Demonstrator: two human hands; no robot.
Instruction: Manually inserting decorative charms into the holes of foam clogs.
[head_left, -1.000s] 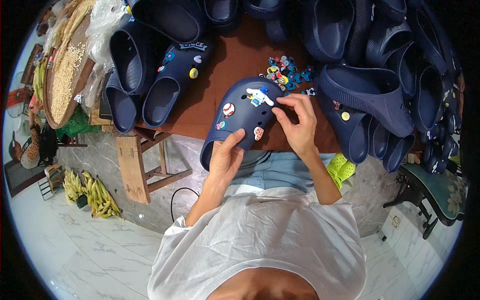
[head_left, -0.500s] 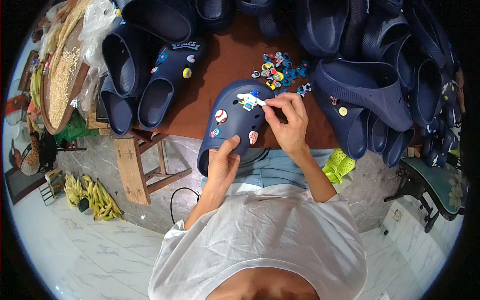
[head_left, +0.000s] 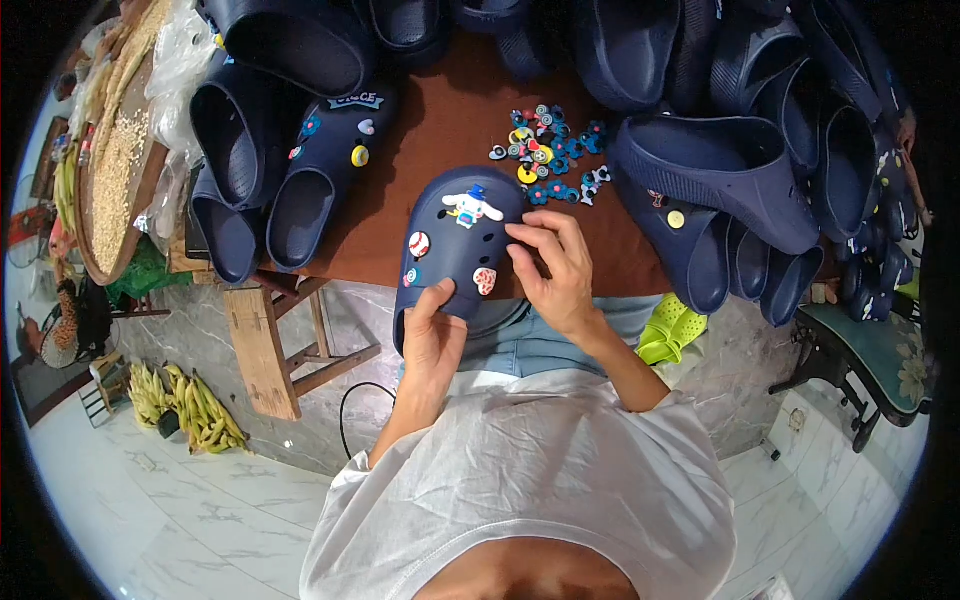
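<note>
My left hand (head_left: pixel 434 335) grips a navy clog (head_left: pixel 458 255) by its strap end, thumb on top, at the table's near edge. Near the toe sits a white long-eared character charm (head_left: pixel 471 206) with a blue hat. A baseball charm (head_left: pixel 419 244) and a small round swirl charm (head_left: pixel 412 276) line the left side; a pink-and-white charm (head_left: pixel 484 281) is at the right. Several holes show bare. My right hand (head_left: pixel 552 268) is just off the clog's right side, fingers bent and apart, with nothing seen in them. Beyond it lies a pile of colourful charms (head_left: pixel 545 150).
Navy clogs (head_left: pixel 235 140) crowd the table's left, some with charms, and more clogs (head_left: pixel 705 160) stack at the right. The tabletop (head_left: pixel 440 125) is brown. A wooden stool (head_left: pixel 262 350) stands below left. Lime-green clogs (head_left: pixel 670 330) show below the table edge.
My right hand has let go of the white character charm's ear and drawn down beside the clog. The view has shifted slightly; my left hand keeps its hold on the clog.
</note>
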